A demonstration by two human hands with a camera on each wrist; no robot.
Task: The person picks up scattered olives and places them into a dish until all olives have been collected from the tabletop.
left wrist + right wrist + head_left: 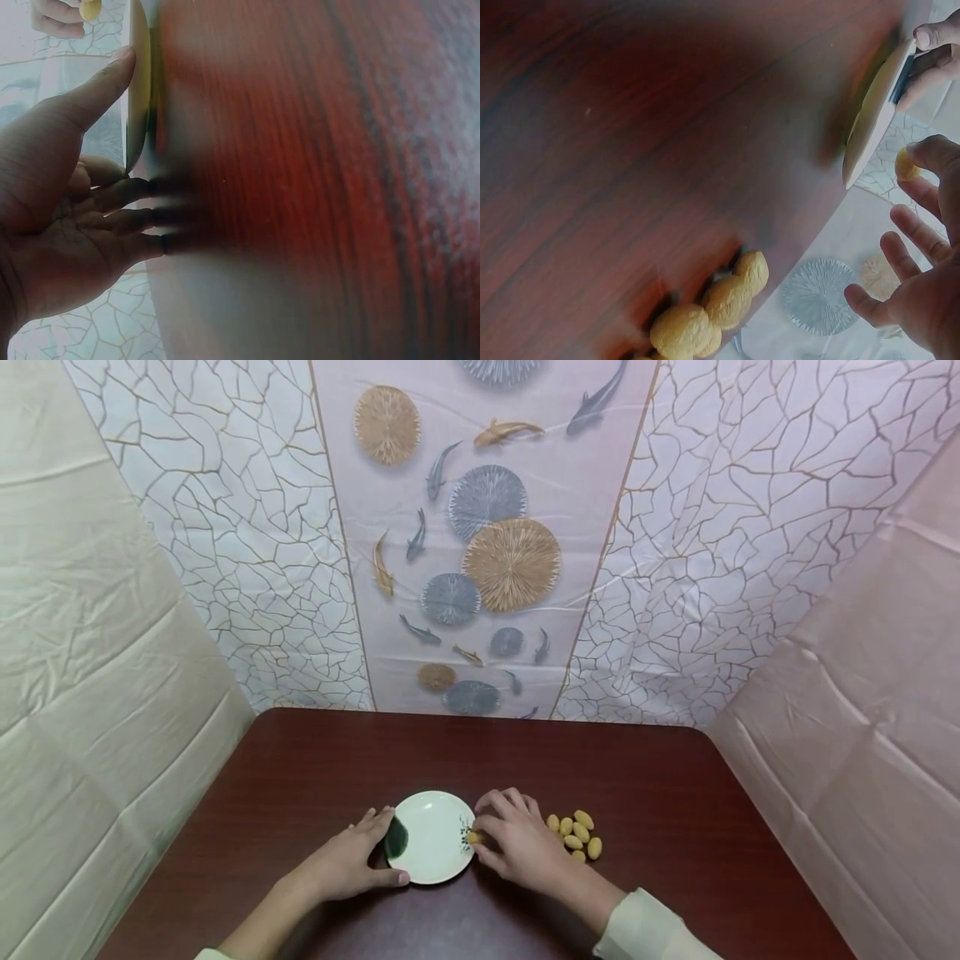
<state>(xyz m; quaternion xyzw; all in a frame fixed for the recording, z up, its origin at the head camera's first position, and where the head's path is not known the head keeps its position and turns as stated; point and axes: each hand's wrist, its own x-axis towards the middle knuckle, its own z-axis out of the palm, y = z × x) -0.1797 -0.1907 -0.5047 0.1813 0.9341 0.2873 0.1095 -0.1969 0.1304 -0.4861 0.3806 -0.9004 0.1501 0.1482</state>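
Note:
A white plate (433,839) with a dark green patch on its left and a small leafy print on its right lies on the table. My left hand (351,857) rests at its left side, thumb and index fingertips at the rim. In the left wrist view, the thumb is straight and the other fingers stretch toward the tabletop. My right hand (519,839) pinches a small yellow oval piece (906,164) between thumb and index finger over the plate's right edge. Its other fingers spread apart in the right wrist view. More yellow oval pieces (573,841) lie in a loose cluster right of that hand.
The dark red wood-grain table (337,760) has rounded far corners. Behind it hangs a patterned cloth (480,635) with fish and round motifs. Plain beige cloth (862,735) closes off the left and right sides.

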